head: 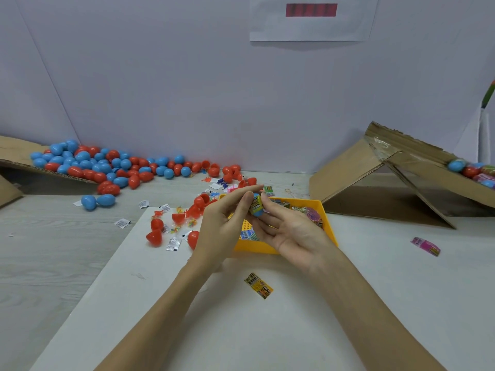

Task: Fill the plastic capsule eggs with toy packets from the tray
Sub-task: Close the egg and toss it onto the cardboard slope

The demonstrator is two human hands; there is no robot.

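Two bare forearms reach in from the bottom edge and meet above a yellow plastic tray (328, 222), which serves as the landmark here. The left hand (223, 223) and the right hand (290, 231) together hold a blue capsule egg half (256, 207) just over the tray's near-left corner. A folded toy packet (255, 203) with yellow and blue print sits in the egg half; its lettering is too small to read. The left hand's fingertips pinch the egg from the left, and the right hand's thumb and forefinger pinch it from the right, palm turned up.

More printed packets (308, 211) lie inside the tray. In front of the tray, on a white sheet (241, 330) covering the tabletop, lies a yellow and black packet (258, 285) with unreadable writing. Well to the tray's right lies a pink packet (426, 246).

Just left of the tray sit open red egg halves (163, 228) among small clear toy bags and white slips. Farther left and behind, a pile of blue and red eggs (107, 166) spills off a cardboard flap (16, 153). Right of the tray, a tilted cardboard box (375, 170) holds filled eggs (471, 170) at its far end.
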